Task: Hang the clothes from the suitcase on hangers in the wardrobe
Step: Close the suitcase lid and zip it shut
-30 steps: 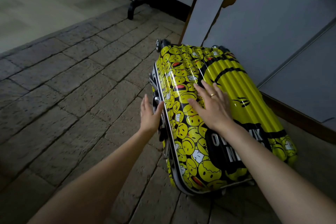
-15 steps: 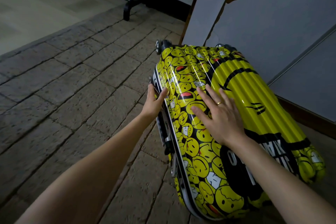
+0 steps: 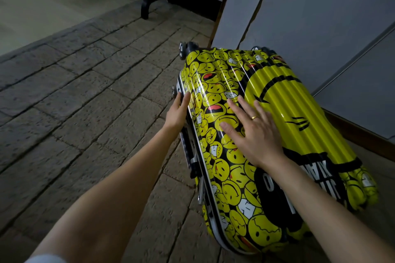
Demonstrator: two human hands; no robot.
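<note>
**Yellow hard-shell case, closed, both hands on it**

Yellow ribbed plastic, printed with smiley faces and a black panel with white letters: 1 case (image 3: 267,134), lying tilted on the brick floor (image 3: 85,113), its far side against or very near the grey panel (image 3: 320,28); contact cannot be told. Shell closed; no clothes, hangers or wardrobe interior in view.

Long axis: runs from the wheels (image 3: 183,49) at the far end toward the viewer and slightly right. The seam edge with its metal rim and black latches faces left, toward the open floor.

Left hand (image 3: 178,111): fingers straight, laid along the seam edge near the far half, thumb on the top face. Released, gripping nothing.

Right hand (image 3: 254,132): flat on the top face, fingers spread, palm down near the middle. Released, pressing or steadying only. 1 ring (image 3: 254,117) on it.

Position relative to hands: the case lies directly under and ahead of both, right of the body's midline. The left hand is nearer the seam and latches; the right covers the lid.

Judgement: step in hand is settling the case flat for opening; task barely begun. The coming move likely turns on the seam facing left, so the left hand is better placed for the latches while the right holds the shell. On its rounded side the case may rock.

Other: black stand foot (image 3: 147,6), far left.
</note>
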